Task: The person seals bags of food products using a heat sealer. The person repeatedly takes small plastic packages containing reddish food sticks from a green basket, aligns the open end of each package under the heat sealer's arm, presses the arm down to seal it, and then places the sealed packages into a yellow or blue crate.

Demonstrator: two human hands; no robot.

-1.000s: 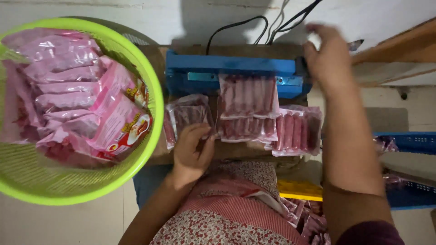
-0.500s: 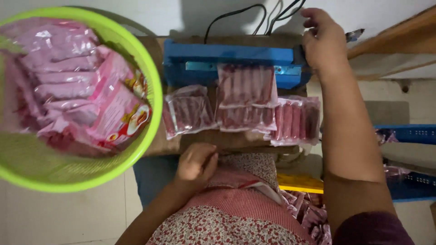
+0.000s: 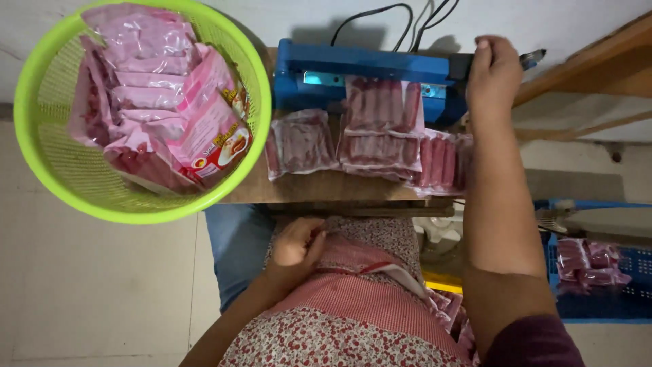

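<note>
A blue heat sealer (image 3: 367, 68) stands at the far side of a small wooden table (image 3: 319, 187). My right hand (image 3: 494, 68) presses down on the sealer's right end, fingers closed over the handle. A clear pack of red sausages (image 3: 382, 103) lies with its top edge under the sealer bar. Two more packs lie in front of it and to its right (image 3: 441, 160), and another pack (image 3: 302, 143) lies to the left. My left hand (image 3: 297, 245) rests loosely closed on my lap, holding nothing I can see.
A green plastic basket (image 3: 68, 177) filled with pink sausage packs sits at the left, overlapping the table's edge. A blue crate (image 3: 611, 302) with a few packs stands at the right on the floor. Black cables (image 3: 370, 15) run behind the sealer.
My left hand has let go of the left pack and drawn back to my lap. My right hand came down onto the sealer's handle. The view shifted right.
</note>
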